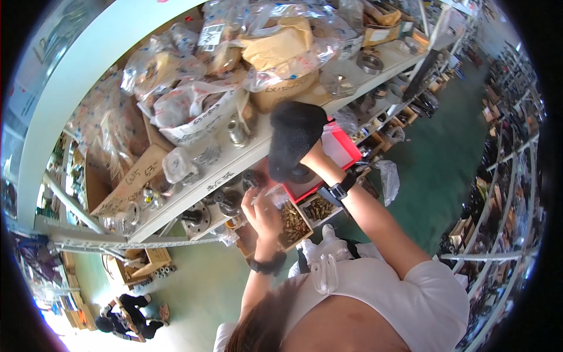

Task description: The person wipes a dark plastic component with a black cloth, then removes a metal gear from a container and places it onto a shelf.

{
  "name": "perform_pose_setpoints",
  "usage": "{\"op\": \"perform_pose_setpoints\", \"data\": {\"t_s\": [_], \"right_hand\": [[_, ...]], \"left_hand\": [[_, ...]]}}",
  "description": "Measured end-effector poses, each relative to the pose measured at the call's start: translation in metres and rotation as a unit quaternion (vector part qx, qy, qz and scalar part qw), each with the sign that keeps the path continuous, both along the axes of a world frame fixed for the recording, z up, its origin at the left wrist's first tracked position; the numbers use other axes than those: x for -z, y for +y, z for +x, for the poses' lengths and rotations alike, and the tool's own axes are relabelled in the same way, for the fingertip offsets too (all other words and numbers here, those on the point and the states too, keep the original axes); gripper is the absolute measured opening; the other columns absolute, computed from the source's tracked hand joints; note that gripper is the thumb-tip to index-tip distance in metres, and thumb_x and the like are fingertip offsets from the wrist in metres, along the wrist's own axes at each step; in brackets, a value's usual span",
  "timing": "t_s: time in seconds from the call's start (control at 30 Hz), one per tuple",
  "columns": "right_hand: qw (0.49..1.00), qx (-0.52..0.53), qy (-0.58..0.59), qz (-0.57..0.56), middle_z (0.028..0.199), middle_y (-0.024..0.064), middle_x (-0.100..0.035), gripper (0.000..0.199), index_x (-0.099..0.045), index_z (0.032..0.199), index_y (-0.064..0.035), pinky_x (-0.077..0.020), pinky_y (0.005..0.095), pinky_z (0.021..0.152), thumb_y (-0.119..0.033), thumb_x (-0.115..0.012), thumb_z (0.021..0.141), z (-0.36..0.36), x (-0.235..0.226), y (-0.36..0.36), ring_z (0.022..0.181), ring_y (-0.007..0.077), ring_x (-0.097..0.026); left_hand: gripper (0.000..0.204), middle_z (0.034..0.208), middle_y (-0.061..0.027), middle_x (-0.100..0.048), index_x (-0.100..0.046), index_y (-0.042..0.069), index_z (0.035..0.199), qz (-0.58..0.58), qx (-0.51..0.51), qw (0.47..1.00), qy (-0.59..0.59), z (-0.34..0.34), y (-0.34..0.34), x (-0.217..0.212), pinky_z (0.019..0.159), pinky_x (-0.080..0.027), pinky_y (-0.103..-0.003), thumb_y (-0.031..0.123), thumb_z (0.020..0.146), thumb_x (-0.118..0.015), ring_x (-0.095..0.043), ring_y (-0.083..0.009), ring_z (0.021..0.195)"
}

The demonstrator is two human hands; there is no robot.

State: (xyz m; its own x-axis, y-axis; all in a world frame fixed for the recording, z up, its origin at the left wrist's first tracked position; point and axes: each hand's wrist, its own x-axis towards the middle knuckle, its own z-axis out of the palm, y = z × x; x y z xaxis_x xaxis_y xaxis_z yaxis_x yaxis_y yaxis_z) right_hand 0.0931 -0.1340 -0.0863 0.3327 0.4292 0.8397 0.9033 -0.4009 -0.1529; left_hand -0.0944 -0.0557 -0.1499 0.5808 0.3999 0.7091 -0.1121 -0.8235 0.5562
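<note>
Black, rounded, cap-like piece of soft material (295, 139) is located at the right hand (313, 155), just in front of the shelf edge and over part of the shallow red-rimmed tray (348, 142). The right hand's fingers are mostly hidden by the piece, so how far its grip is closed, and on what, cannot be told. The left hand (262, 218) is held with fingers loosely curled and parted beside a dark metal cylinder (252, 178); whether contact is made cannot be seen. Close room is left for that hand, bounded by the long white metal shelf (182, 205) and by small brass-coloured fittings (295, 225) boxed just to its right. Wider room is given beyond the tray's right edge, where a green floor (446, 158) is bordered by loaded grey racks (509, 155).
</note>
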Motion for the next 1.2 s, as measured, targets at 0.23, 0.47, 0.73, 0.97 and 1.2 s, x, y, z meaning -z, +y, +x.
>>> {"op": "perform_pose_setpoints", "data": {"t_s": [0.23, 0.47, 0.73, 0.97, 1.2], "right_hand": [[0.997, -0.041, 0.038, -0.049, 0.08, 0.0115, -0.058, 0.02, -0.057, 0.079, -0.0066, -0.0426, 0.0371, 0.076, -0.021, -0.057, 0.065, -0.01, -0.04, -0.019, 0.082, 0.0299, -0.056], [0.967, -0.116, 0.213, 0.073, 0.119, 0.0142, -0.046, 0.048, -0.04, 0.12, -0.0043, -0.0322, 0.0381, 0.092, -0.029, -0.053, 0.081, 0.015, 0.025, -0.011, 0.112, 0.0284, -0.041], [0.992, -0.102, 0.065, 0.024, 0.083, 0.0103, -0.059, 0.024, -0.058, 0.088, -0.008, -0.0412, 0.0394, 0.064, -0.027, -0.057, 0.073, 0.053, 0.0, -0.057, 0.077, 0.0293, -0.056], [0.982, -0.138, 0.07, 0.109, 0.083, 0.0116, -0.059, 0.014, -0.059, 0.082, -0.009, -0.0438, 0.0398, 0.071, -0.017, -0.055, 0.071, 0.082, -0.016, -0.092, 0.082, 0.0296, -0.056], [0.995, -0.053, -0.032, 0.074, 0.089, 0.0151, -0.057, 0.018, -0.057, 0.085, -0.0034, -0.0425, 0.0407, 0.078, -0.011, -0.055, 0.068, 0.138, -0.015, -0.143, 0.086, 0.0325, -0.053]], "left_hand": [[0.03, 0.096, -0.0151, -0.054, -0.056, 0.0, 0.101, 0.028, 0.138, 0.986, -0.093, 0.069, -0.017, -0.091, 0.077, -0.044, -0.034, -0.009, 0.073, -0.054, -0.054, -0.0285, 0.086], [0.04, 0.108, -0.0102, -0.053, -0.052, 0.007, 0.111, 0.248, 0.193, 0.944, 0.105, 0.17, -0.036, -0.175, 0.082, -0.043, -0.036, 0.017, 0.073, -0.062, -0.051, -0.029, 0.098], [0.013, 0.087, -0.0055, -0.06, -0.062, 0.007, 0.077, 0.379, 0.163, 0.896, 0.165, 0.226, -0.056, -0.162, 0.082, -0.041, -0.035, 0.018, 0.07, -0.063, -0.05, -0.0251, 0.097], [0.011, 0.08, -0.0061, -0.057, -0.059, 0.006, 0.073, 0.254, 0.107, 0.95, 0.146, 0.165, -0.074, -0.191, 0.077, -0.042, -0.036, 0.014, 0.068, -0.065, -0.051, -0.0271, 0.095], [0.013, 0.075, -0.0101, -0.055, -0.056, 0.002, 0.071, 0.212, 0.022, 0.946, 0.243, 0.057, -0.078, -0.177, 0.075, -0.042, -0.038, 0.003, 0.064, -0.067, -0.052, -0.0294, 0.093]]}}
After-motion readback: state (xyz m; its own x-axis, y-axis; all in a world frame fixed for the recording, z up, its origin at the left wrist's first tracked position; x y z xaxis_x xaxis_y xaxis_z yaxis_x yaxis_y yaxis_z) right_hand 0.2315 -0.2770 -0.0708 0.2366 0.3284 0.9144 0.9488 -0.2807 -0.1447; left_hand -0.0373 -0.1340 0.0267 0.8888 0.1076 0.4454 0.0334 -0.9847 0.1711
